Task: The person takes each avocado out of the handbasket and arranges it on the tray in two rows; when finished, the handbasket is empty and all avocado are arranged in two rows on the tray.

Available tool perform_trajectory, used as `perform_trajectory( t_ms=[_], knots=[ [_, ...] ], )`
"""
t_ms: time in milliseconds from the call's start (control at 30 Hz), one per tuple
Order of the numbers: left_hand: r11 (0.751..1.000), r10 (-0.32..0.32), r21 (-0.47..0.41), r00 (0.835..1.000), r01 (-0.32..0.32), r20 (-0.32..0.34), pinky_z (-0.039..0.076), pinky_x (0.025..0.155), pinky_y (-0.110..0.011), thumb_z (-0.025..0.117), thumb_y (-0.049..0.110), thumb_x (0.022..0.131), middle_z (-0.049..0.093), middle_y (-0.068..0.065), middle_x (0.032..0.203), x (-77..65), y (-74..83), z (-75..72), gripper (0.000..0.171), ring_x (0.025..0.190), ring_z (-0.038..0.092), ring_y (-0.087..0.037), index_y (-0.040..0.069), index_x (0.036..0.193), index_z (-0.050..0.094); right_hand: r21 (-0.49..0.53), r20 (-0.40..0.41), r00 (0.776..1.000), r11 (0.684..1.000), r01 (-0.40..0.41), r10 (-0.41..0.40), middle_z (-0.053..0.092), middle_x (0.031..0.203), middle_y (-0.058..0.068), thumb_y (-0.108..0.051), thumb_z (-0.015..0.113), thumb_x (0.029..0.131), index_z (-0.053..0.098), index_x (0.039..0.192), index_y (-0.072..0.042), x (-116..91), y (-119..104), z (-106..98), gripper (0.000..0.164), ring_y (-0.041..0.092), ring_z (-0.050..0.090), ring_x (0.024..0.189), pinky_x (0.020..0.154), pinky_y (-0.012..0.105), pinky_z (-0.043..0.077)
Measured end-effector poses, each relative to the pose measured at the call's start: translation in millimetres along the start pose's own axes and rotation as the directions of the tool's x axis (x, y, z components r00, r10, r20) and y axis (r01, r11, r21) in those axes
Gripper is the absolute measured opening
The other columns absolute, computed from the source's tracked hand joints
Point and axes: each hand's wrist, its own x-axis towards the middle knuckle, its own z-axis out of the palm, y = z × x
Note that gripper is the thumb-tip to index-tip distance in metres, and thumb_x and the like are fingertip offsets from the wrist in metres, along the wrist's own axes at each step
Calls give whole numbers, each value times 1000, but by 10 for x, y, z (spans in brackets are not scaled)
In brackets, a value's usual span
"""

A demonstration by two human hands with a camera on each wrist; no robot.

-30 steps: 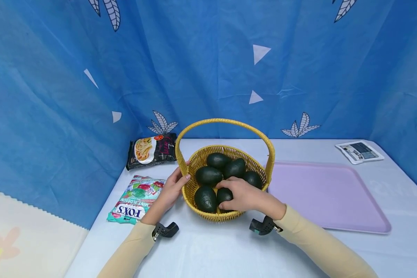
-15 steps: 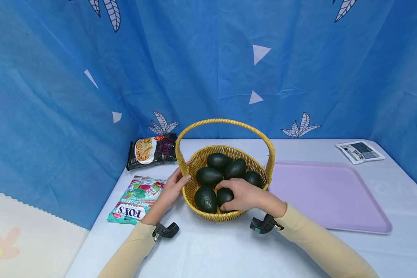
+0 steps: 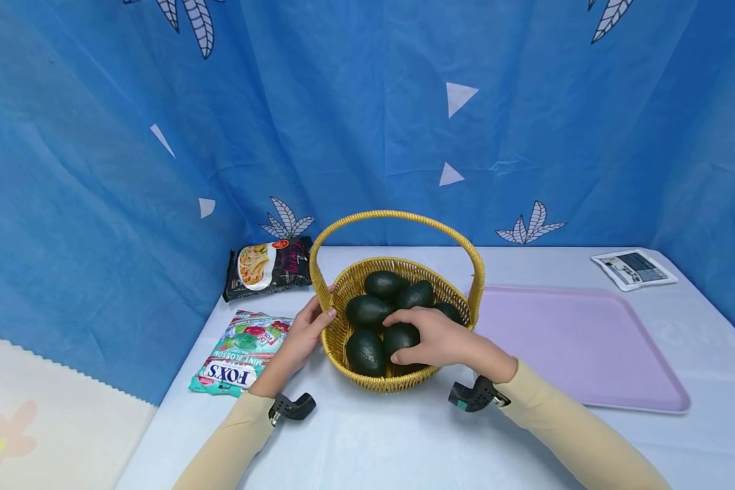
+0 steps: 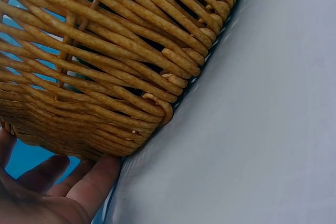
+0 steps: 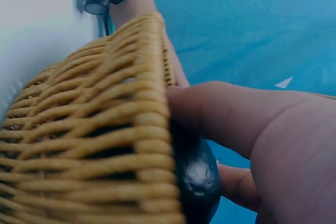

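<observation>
A yellow wicker basket (image 3: 375,383) with a tall hoop handle stands on the table in the head view, several dark green avocados (image 3: 367,310) inside. My left hand (image 3: 304,333) grips its left side, thumb at the rim beside the handle's foot. In the left wrist view the fingers (image 4: 100,182) lie against the outside of the weave. Reaching over the right front rim, my right hand (image 3: 444,338) pinches one avocado (image 3: 399,337) between thumb and fingers. That avocado shows its shiny skin beside the basket's rim in the right wrist view, with the thumb (image 5: 215,111) over it.
A lilac tray (image 3: 572,350) lies right of the basket, with a white packet (image 3: 633,268) behind it. On the left are a teal candy bag (image 3: 241,350) and a black noodle packet (image 3: 268,267). A blue curtain (image 3: 367,122) hangs behind the table.
My right hand has drawn slightly up and to the right, and the pinched avocado has risen a little among the others. The left hand and the basket stay in place.
</observation>
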Motion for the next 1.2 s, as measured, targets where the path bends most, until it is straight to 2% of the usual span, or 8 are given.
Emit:
perform_trajectory(
  t_ms=[133,300,500,600,833,967,1200],
  knots=[
    [1000,-9,1,1000,9,-1,51,109,-36,50,14,105,36,-18,162,4,0,-2,58,146,40,-34,19,160,33,23,-31,999,999,26,-26,63,137,12,-34,77,87,63,136,-16,-62,9,-101,54,30,62,117,90,43,57],
    [1000,-19,-7,1000,19,-8,50,111,-41,51,15,106,36,-17,162,5,1,2,57,146,40,-34,21,160,33,54,-63,998,998,26,-22,65,135,10,-31,77,87,63,136,-17,-157,-12,-260,53,28,62,115,87,37,57],
    [1000,-2,-1,1000,2,-13,55,100,-26,51,14,105,37,-19,161,6,-2,12,57,143,42,-35,17,160,34,140,-53,999,990,-3,11,63,134,13,-30,77,88,61,137,-18,-335,-43,-446,53,23,65,106,80,32,57],
    [1000,-10,7,1000,10,-16,55,97,-23,51,15,106,38,-19,161,5,10,20,56,143,43,-34,18,159,34,199,-35,999,980,-22,29,62,133,16,-29,77,88,60,138,-16,-454,-58,-538,54,20,67,98,76,31,58],
    [1000,-17,17,1000,17,-17,56,102,-30,51,16,106,38,-18,161,9,25,14,56,144,43,-34,19,159,35,243,-39,998,970,-31,42,60,134,19,-23,77,88,60,137,-13,-717,15,-641,53,30,69,110,76,28,61],
    [1000,-6,16,1000,6,-12,55,100,-25,51,14,106,38,-19,161,9,15,10,56,143,43,-34,18,159,34,276,-30,999,961,-18,27,57,136,22,-20,77,89,59,137,-11,-861,77,-672,52,29,69,108,74,27,62],
    [1000,-6,6,1000,6,-8,53,102,-25,50,14,106,37,-19,161,9,-1,3,56,143,42,-33,18,160,34,329,-3,1000,944,17,-16,55,139,26,-15,74,92,57,140,-7,-1114,223,-743,52,14,69,104,72,30,64]
  ],
)
